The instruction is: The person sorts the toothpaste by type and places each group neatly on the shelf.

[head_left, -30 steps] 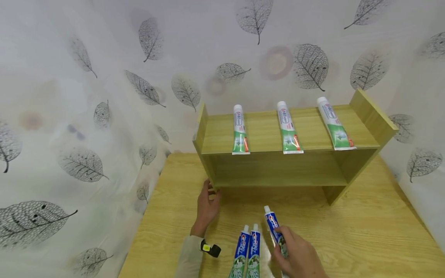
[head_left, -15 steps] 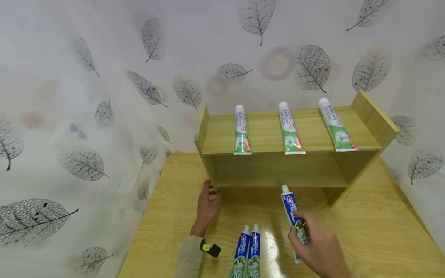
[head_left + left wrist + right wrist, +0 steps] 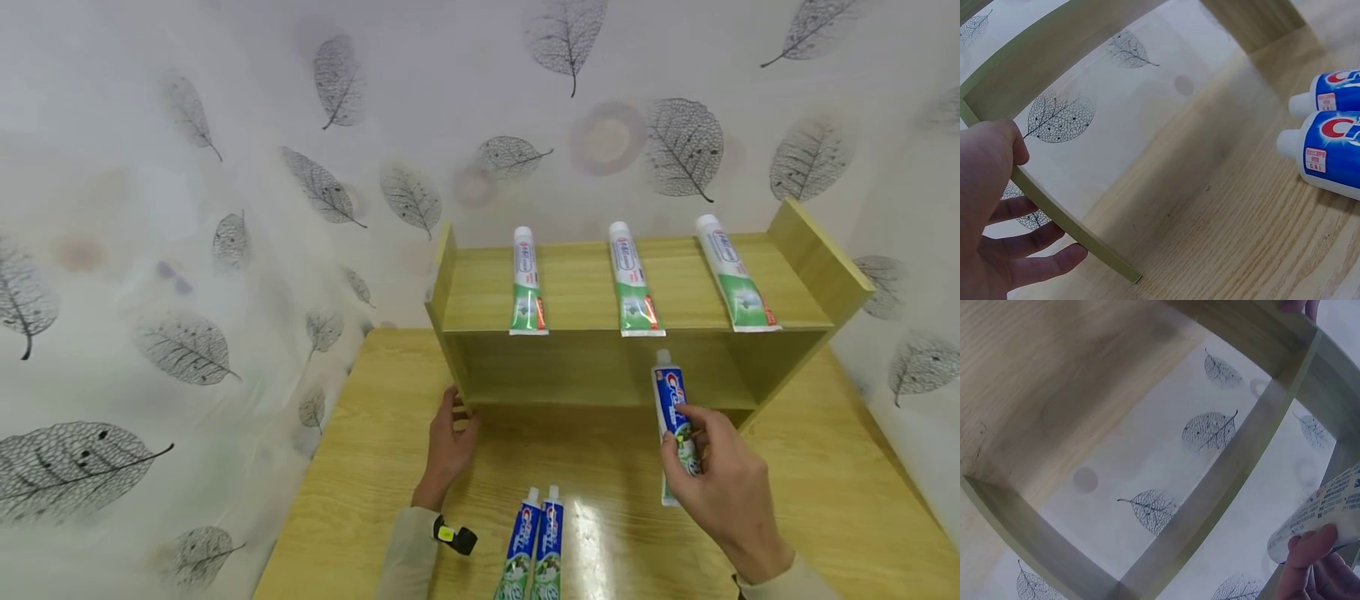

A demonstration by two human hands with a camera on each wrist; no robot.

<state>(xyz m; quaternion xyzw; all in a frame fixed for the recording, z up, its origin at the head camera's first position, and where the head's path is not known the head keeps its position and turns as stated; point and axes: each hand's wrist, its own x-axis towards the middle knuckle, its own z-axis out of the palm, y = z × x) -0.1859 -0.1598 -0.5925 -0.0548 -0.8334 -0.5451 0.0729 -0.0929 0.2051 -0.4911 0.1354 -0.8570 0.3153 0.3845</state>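
Note:
In the head view my right hand (image 3: 723, 492) pinches a blue, white and green toothpaste tube (image 3: 670, 392), its white cap pointing up and away, in front of the lower level of a wooden shelf (image 3: 570, 287). The right wrist view shows the printed back of this tube (image 3: 1316, 512), with fingers against it. My left hand (image 3: 450, 446) grips the shelf's left side panel; seen from the left wrist, thumb and fingers lie either side of the panel (image 3: 1079, 228). Two more blue toothpaste tubes (image 3: 517, 542) lie side by side on the table, their lower ends cut off by the frame.
Three white and green toothpaste tubes (image 3: 633, 279) lie spaced out on the shelf's upper level, caps toward the wall. The wooden table (image 3: 360, 433) extends around the shelf. A leaf-patterned wall covering (image 3: 247, 275) rises behind and at the left.
My right hand has carried the toothpaste tube up and to the right, from above the table to the shelf's lower level. The left hand stays on the side panel.

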